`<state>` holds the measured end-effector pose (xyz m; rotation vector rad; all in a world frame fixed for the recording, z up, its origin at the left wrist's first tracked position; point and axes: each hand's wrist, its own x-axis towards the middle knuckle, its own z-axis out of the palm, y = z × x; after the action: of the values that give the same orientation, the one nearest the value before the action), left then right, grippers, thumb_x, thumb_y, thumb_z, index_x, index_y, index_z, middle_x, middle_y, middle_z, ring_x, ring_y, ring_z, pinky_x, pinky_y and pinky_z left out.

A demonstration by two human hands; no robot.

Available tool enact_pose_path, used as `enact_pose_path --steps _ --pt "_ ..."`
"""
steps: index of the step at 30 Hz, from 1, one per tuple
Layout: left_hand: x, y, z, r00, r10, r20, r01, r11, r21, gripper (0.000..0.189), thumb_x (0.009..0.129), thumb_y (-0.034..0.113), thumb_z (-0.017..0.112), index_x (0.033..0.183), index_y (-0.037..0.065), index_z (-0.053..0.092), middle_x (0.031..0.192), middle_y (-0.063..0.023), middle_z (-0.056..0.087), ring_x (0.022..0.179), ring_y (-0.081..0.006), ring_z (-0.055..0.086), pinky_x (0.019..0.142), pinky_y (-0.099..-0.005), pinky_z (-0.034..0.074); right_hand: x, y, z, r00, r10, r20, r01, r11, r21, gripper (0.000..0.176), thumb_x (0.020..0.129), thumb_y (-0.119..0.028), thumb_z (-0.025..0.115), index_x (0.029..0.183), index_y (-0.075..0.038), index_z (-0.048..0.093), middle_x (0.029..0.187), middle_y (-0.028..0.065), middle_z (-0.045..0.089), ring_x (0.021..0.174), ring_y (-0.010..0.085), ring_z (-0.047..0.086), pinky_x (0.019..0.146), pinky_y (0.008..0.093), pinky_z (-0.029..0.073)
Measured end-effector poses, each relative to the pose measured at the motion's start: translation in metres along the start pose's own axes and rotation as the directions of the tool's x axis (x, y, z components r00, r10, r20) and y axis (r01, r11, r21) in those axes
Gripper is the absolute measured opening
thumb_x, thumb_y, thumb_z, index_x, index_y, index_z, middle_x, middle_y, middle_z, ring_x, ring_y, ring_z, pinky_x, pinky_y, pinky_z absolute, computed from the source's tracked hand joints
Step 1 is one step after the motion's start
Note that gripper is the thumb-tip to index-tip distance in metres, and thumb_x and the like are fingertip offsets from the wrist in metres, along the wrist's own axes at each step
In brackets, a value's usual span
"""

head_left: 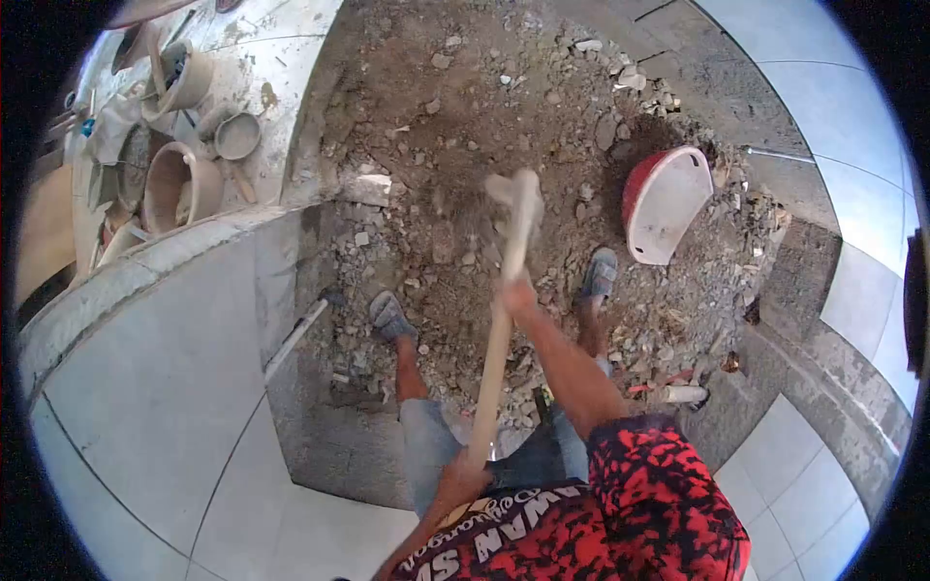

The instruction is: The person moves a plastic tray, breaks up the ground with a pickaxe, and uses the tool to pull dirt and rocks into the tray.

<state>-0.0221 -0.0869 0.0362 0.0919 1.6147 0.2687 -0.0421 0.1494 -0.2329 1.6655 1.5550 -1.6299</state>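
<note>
A long pale wooden handle (493, 378) runs from my waist out over the rubble. My left hand (465, 480) is wrapped round its lower end, close to my body. Farther up the shaft, my right hand (517, 296) grips it with the arm stretched forward. The tool's head (523, 189) is smeared by motion, so its exact shape is unclear; it is over the brown soil and broken stone (455, 145). Whether it touches the ground I cannot tell.
A red basin with a pale inside (668, 208) lies right of my feet. Buckets (184, 189) and a small pot (237, 136) stand on the ledge at upper left. A hammer-like tool (298, 334) leans by my left foot. A pipe (683, 394) lies at lower right.
</note>
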Motion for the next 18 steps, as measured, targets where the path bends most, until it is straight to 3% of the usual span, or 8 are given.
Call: enact_pose_path --steps 2,5,8,9,13,16,17,18 --pt "-0.014 -0.058 0.010 0.996 -0.011 0.090 -0.006 0.984 0.181 0.051 0.066 0.035 0.064 0.101 0.000 0.048 0.093 -0.0185 0.056 0.084 -0.0353 0.056 0.069 -0.0417 0.045 -0.040 0.052 0.022 0.980 -0.083 -0.180 0.064 0.992 -0.106 0.035 0.076 -0.016 0.055 0.101 0.003 0.041 0.074 0.0134 0.054 0.070 0.0246 0.057 0.060 0.0381 0.046" --pt "-0.017 -0.122 0.035 0.975 0.216 -0.049 -0.184 0.914 0.362 0.050 0.066 0.037 0.064 0.096 0.001 0.050 0.087 -0.0188 0.057 0.077 -0.0361 0.057 0.065 -0.0428 0.046 -0.073 0.031 0.008 0.969 -0.137 -0.207 0.137 0.990 -0.012 0.039 0.074 -0.016 0.056 0.102 0.004 0.038 0.075 0.0139 0.053 0.071 0.0257 0.056 0.060 0.0383 0.046" --pt "0.004 -0.064 0.009 0.991 0.126 -0.046 -0.112 0.968 0.224 0.037 0.069 0.028 0.060 0.092 0.002 0.050 0.074 -0.0186 0.057 0.068 -0.0377 0.057 0.060 -0.0460 0.046 -0.038 0.015 -0.027 0.867 -0.399 -0.299 0.409 0.912 -0.033 0.040 0.073 -0.013 0.054 0.106 0.002 0.036 0.086 0.0167 0.050 0.073 0.0280 0.053 0.065 0.0394 0.045" --pt "0.033 -0.047 0.004 0.937 0.329 -0.120 -0.281 0.911 0.301 0.032 0.070 0.024 0.058 0.091 0.002 0.049 0.074 -0.0199 0.056 0.066 -0.0388 0.056 0.059 -0.0478 0.045 -0.053 -0.059 -0.044 0.872 -0.385 -0.303 0.405 0.914 0.003 0.039 0.075 -0.012 0.054 0.106 0.003 0.035 0.089 0.0173 0.050 0.071 0.0272 0.053 0.065 0.0381 0.044" --pt "0.095 0.026 -0.021 0.883 0.355 -0.308 -0.359 0.932 0.044 0.031 0.071 0.022 0.058 0.090 0.000 0.047 0.074 -0.0214 0.056 0.065 -0.0396 0.057 0.058 -0.0471 0.046 0.032 -0.161 -0.082 0.945 -0.304 -0.122 0.313 0.948 0.063 0.031 0.077 -0.014 0.055 0.098 0.004 0.040 0.079 0.0149 0.052 0.071 0.0221 0.054 0.058 0.0351 0.045" --pt "0.098 0.014 -0.013 0.891 0.357 -0.280 -0.367 0.930 0.020 0.035 0.071 0.026 0.058 0.091 -0.001 0.046 0.074 -0.0230 0.057 0.069 -0.0402 0.057 0.060 -0.0475 0.046 0.091 -0.031 -0.025 0.522 -0.745 -0.415 0.683 0.657 -0.320 0.018 0.077 -0.014 0.051 0.087 0.002 0.048 0.065 0.0097 0.054 0.054 0.0194 0.054 0.048 0.0336 0.044" --pt "0.074 0.006 -0.028 0.944 0.277 -0.176 -0.269 0.960 0.073 0.039 0.071 0.029 0.058 0.092 -0.001 0.046 0.076 -0.0240 0.057 0.072 -0.0407 0.057 0.061 -0.0479 0.045 0.064 -0.013 -0.036 0.870 -0.432 -0.238 0.464 0.880 0.100 0.022 0.077 -0.015 0.052 0.091 0.001 0.048 0.068 0.0099 0.055 0.056 0.0195 0.054 0.051 0.0339 0.044" --pt "0.046 -0.003 -0.027 0.982 0.179 -0.057 -0.172 0.978 0.120 0.043 0.071 0.032 0.058 0.094 -0.002 0.045 0.078 -0.0250 0.057 0.075 -0.0412 0.057 0.062 -0.0482 0.045 0.038 0.006 -0.047 1.000 -0.010 -0.001 0.009 0.935 0.355 0.025 0.078 -0.017 0.053 0.095 0.001 0.049 0.071 0.0101 0.056 0.058 0.0196 0.055 0.054 0.0342 0.045"
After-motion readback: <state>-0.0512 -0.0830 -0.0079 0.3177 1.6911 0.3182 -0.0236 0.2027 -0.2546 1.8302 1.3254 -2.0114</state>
